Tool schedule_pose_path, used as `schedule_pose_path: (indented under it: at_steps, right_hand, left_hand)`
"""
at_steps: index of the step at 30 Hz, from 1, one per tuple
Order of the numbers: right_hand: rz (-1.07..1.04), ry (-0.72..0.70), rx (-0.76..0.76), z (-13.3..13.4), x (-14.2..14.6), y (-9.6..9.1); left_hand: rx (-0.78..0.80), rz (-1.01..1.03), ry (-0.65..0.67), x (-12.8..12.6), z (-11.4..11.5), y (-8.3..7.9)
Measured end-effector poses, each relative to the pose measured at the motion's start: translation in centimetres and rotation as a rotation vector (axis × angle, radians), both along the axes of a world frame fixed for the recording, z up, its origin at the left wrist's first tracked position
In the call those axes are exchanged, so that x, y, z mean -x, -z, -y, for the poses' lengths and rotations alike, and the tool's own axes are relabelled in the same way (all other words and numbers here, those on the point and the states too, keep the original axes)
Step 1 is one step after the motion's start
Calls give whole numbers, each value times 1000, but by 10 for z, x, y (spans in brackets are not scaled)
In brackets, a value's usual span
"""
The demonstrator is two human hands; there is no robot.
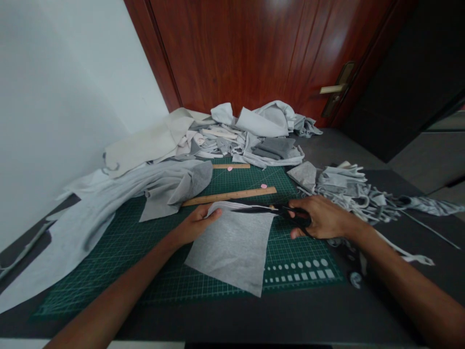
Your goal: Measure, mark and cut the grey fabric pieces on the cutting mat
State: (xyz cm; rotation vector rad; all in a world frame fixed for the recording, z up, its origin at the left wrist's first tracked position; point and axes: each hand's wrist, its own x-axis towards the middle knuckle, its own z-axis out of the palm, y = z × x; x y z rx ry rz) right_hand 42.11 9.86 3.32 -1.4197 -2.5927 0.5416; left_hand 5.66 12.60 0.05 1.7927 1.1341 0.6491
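Observation:
My left hand (pixel 196 224) rests on the upper left corner of a grey felt-like fabric piece (pixel 230 249) and holds it against a green cutting mat (pixel 294 252). My right hand (pixel 323 218) grips black-handled scissors (pixel 286 211). Their long dark blades (pixel 250 210) reach left along the fabric's top edge, with part of the fabric lying across them. The fingers of my right hand hide most of the scissor handles. A wooden ruler (pixel 228 196) lies on the mat just above the blades, apart from them.
A second wooden ruler (pixel 231 166) lies farther back on the mat. Heaps of grey and white fabric (pixel 240 135) are piled behind it, a large grey sheet (pixel 109 203) spreads left, and cut strips (pixel 348 194) lie to the right. A white wall and wooden door bound the back.

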Motion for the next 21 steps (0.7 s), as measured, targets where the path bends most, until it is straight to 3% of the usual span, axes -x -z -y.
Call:
schedule_pose_path:
  at_steps: [21]
  right_hand:
    - [-20, -18, 12, 1, 3, 5]
  left_hand:
    - [31, -14, -36, 1, -1, 7]
